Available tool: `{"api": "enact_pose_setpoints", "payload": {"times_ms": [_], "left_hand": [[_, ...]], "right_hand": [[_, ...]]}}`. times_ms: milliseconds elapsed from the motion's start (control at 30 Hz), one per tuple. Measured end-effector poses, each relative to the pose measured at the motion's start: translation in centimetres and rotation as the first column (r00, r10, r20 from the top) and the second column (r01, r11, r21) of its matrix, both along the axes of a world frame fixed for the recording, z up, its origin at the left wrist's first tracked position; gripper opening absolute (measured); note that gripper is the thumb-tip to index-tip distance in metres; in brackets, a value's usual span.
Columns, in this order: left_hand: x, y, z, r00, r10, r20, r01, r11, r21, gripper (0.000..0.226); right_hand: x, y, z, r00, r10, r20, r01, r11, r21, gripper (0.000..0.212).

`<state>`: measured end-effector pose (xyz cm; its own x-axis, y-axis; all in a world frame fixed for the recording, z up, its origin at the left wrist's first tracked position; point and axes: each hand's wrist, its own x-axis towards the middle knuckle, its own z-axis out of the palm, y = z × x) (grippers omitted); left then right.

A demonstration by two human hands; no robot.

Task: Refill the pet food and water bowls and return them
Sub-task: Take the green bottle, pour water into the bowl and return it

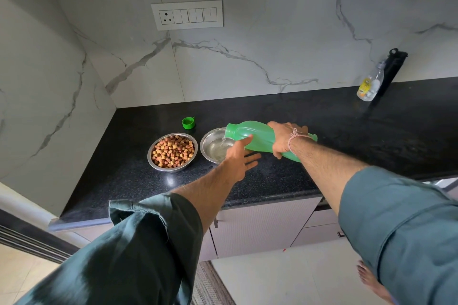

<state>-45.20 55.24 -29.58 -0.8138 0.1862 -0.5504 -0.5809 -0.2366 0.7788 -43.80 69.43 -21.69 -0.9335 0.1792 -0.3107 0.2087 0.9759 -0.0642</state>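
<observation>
A steel bowl full of brown and red kibble stands on the black counter. Right beside it is a second steel bowl with some water in it. My right hand grips a green plastic bottle, tipped on its side with its mouth over the water bowl; a thin stream of water runs out. My left hand reaches under the bottle's neck with straight fingers, its thumb touching the bottle. The bottle's green cap lies behind the bowls.
The black counter runs right along a marble wall. A clear bottle and a black bottle stand at the back right. A switch panel is on the wall. Cabinet fronts and a tiled floor lie below.
</observation>
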Motion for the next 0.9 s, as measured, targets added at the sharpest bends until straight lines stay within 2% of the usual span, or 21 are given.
{"api": "enact_pose_setpoints", "payload": {"times_ms": [900], "left_hand": [[0.22, 0.64, 0.21, 1.0, -0.011, -0.002, 0.011, 1.0, -0.02, 0.03]], "right_hand": [[-0.61, 0.45, 0.08, 1.0, 0.023, -0.004, -0.023, 0.999, 0.034, 0.096]]}}
